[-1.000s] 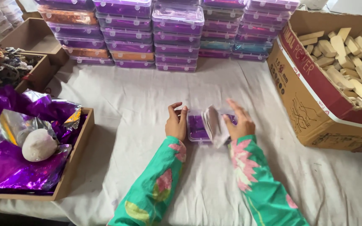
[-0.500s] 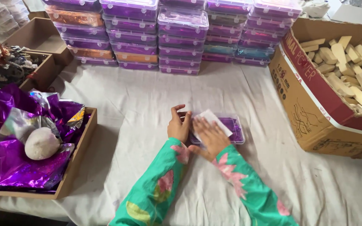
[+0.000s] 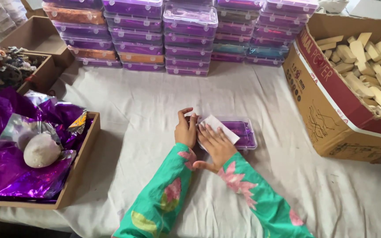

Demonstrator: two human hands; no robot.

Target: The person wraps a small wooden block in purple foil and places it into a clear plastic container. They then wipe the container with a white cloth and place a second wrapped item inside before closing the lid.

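On the white cloth (image 3: pixel 133 114) mid-table, a small clear plastic box (image 3: pixel 239 132) with purple contents lies flat; looks light, stiff, slick-lidded, best gripped by its short ends. Right hand (image 3: pixel 214 143) lies flat on the lid, fingers spread, over a white slip (image 3: pixel 219 125). Left hand (image 3: pixel 186 130) cups the box's left end, fingers together.

Surroundings on the white cloth (image 3: pixel 155 110)

At the cloth's far edge stand stacks of clear-lidded purple boxes (image 3: pixel 190 37), a few of them orange. To the cloth's right sits an open cardboard carton (image 3: pixel 331 110) holding pale wooden blocks (image 3: pixel 367 66). On its left edge lies a shallow wooden tray (image 3: pixel 78 176) of crumpled purple foil (image 3: pixel 5 163) with a rounded whitish lump (image 3: pixel 42 150).
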